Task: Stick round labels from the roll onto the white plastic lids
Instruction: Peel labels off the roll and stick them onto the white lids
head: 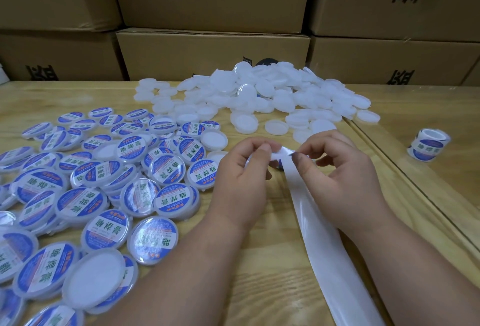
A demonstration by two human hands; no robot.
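Both hands' grip on backing strip (311,211)

The worktop (259,260) is pale wood with a strong grain, and a seam runs down its right side where a second board (428,195) joins it. On the left lies a wide, overlapping spread of labelled lids (104,195), blue and white with green characters, a few of them turned plain side up. Toward the back sits a heap of plain white lids (259,97), thinning out to single ones at its near edge. A long white backing strip (322,242) trails across the wood toward the near edge. Well apart on the right board stands a small roll of labels (428,146). Cardboard boxes (213,52) are stacked along the far edge.
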